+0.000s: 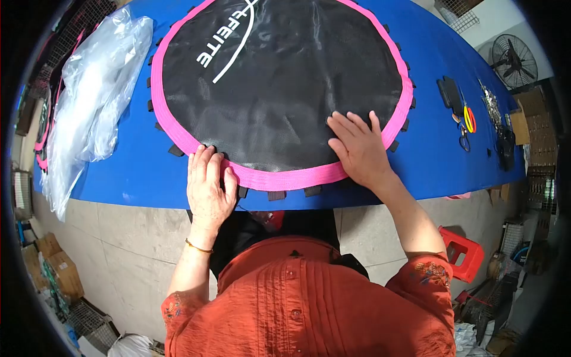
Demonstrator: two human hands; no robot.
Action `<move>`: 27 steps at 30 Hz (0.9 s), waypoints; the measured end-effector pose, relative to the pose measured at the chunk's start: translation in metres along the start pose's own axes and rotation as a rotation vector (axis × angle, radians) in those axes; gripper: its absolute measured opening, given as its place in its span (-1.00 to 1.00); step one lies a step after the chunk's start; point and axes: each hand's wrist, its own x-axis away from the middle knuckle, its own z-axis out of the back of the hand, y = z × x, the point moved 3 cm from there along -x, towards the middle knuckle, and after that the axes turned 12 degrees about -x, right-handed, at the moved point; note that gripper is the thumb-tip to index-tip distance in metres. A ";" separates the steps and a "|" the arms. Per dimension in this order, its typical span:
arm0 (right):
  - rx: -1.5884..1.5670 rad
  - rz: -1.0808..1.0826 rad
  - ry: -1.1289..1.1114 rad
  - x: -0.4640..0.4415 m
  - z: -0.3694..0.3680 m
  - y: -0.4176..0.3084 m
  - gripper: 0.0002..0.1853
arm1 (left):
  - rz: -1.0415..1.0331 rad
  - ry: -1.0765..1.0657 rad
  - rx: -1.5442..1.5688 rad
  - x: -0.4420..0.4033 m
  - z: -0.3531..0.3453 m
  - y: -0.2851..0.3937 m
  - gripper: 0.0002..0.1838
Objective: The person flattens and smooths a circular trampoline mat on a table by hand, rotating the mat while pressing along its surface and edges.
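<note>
A round black trampoline mat (273,119) with a bright pink border and white lettering lies flat on a blue-covered table. Short black webbing loops (276,195) stick out around its rim. My left hand (209,185) rests on the pink border at the near left, fingers stretched forward and thumb apart. Farther right, my right hand (360,149) lies with spread fingers on the black fabric, its wrist crossing the pink edge. Neither hand grips anything that I can see. The far edge of the mat is cut off by the top of the view.
Clear plastic sheeting (98,89) covers the table's left end and hangs over its edge. Scissors (462,132) and a yellow-and-red handled tool (470,119) lie at the right on the blue table (428,160). A red stool (461,253) stands on the floor; a fan (513,61) is behind.
</note>
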 end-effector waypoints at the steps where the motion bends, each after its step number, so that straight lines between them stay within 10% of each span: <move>1: -0.010 -0.009 0.032 -0.005 0.000 0.003 -0.54 | -0.008 0.004 0.000 0.000 0.000 0.000 -0.64; 27: -0.106 0.187 -0.127 -0.010 -0.007 -0.068 -0.53 | -0.002 0.043 -0.019 0.000 0.001 0.001 -0.64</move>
